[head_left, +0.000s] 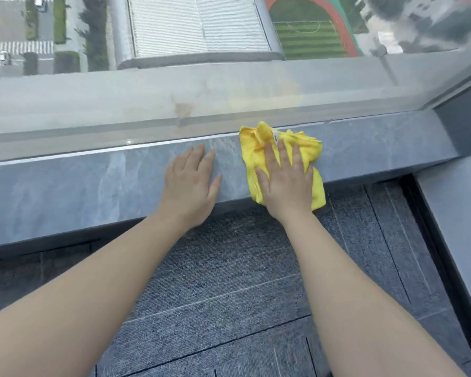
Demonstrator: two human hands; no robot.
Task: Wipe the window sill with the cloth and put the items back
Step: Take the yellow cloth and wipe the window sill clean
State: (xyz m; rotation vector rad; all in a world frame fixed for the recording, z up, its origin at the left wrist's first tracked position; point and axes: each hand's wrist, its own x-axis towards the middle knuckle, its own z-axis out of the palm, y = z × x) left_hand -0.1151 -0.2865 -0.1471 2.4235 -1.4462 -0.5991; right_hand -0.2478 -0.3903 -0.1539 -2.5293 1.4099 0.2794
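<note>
We have both hands down on the sill [65, 186], which runs as a long grey strip from left to right in front of us, with the glass [120, 104] just beyond the fingertips. The right hand [286, 183] lies flat and spread on the cloth [252, 156], pressing it to the stone rather than gripping it; bunched yellow folds show past the fingers and to either side of the palm, and 1 corner hangs over the near edge. The left hand [192, 183] is open too, palm down on bare sill just left of the cloth, holding nothing and, we judge, only bracing.

The sill's long axis is what matters. To the right of the cloth only a short run remains before the corner where the side wall [462, 129] meets it; to the left, beyond the left hand, a much longer stretch lies unwiped as far as we can tell. The right hand owns the cloth, so a sweep leftward would need the left hand lifted clear first. We see no items to put back.
</note>
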